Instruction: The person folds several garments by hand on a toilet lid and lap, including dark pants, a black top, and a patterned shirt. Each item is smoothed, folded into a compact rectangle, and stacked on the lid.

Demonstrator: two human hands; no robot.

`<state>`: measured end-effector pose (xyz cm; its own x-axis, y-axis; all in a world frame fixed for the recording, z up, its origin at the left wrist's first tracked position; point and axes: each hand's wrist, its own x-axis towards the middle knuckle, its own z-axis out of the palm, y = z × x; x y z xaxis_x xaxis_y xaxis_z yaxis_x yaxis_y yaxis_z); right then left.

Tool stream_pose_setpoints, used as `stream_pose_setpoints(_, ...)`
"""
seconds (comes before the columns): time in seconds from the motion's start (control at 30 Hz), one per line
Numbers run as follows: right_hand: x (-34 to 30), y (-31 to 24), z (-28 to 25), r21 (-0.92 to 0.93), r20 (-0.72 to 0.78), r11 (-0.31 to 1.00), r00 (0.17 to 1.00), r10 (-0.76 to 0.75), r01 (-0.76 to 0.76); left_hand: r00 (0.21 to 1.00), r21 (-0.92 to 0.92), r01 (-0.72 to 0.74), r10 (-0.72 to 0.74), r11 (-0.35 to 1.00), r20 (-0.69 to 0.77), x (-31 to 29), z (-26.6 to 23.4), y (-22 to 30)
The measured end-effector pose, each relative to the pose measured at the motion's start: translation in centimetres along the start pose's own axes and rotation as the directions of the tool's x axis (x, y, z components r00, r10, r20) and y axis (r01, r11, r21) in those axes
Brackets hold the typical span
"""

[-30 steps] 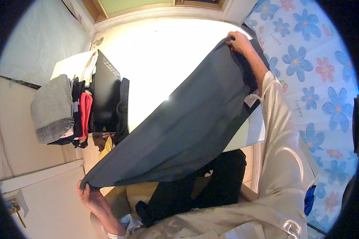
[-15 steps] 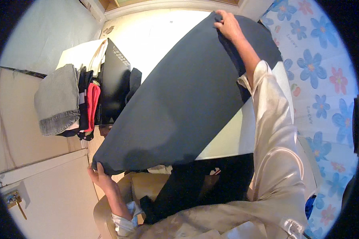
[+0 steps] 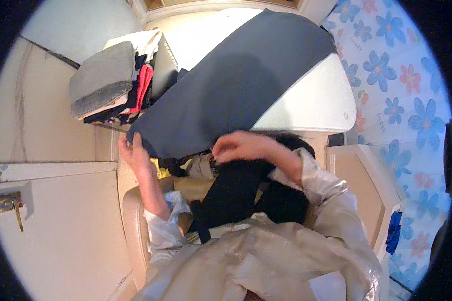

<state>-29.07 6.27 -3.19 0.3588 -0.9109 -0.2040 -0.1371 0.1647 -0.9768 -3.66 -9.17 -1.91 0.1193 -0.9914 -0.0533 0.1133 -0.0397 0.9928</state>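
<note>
A long dark grey cloth (image 3: 241, 75) lies slantwise across the white table (image 3: 311, 108), from the far right to the near left. What garment it is, I cannot tell. My left hand (image 3: 135, 153) pinches its near left corner between thumb and fingers, past the table's edge. Beside the cloth's near edge is my right hand (image 3: 243, 146), fingers curled and slightly blurred; whether they touch the fabric is unclear. Below the hands, a black garment (image 3: 236, 188) lies over my lap.
Left of the cloth, folded clothes with grey denim (image 3: 103, 72) on top and a red piece (image 3: 143, 89) stand against a black basket (image 3: 165, 62). A door handle (image 3: 17, 213) is at far left. A pale cabinet (image 3: 359, 185) and flowered wall covering (image 3: 381, 75) are at right.
My right hand has let go of the cloth's far end and come back to its near edge. That far end now lies flat on the table. My left hand keeps its corner.
</note>
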Motion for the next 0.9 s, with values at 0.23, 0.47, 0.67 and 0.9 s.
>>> stream_pose_setpoints(0.23,4.5,6.2,9.9,0.575,-0.489,0.817,0.822,0.293,0.050,0.989,-0.182,0.133,-0.119,0.974,0.087,0.0,0.3,2.2)
stream_pose_setpoints(0.47,9.9,16.2,8.5,0.569,-0.698,0.704,0.701,0.142,0.424,0.950,-0.368,0.279,-0.197,0.887,0.244,0.5,1.2,3.0)
stream_pose_setpoints(0.67,9.7,9.8,9.1,0.886,-0.447,-0.020,0.863,0.234,0.464,0.849,-0.374,0.504,-0.366,0.779,0.381,3.1,-1.3,0.7)
stream_pose_setpoints(0.9,4.8,1.5,13.0,0.859,-0.464,0.303,0.878,0.122,0.412,0.864,-0.372,0.489,-0.379,0.789,0.331,2.2,-1.0,0.9)
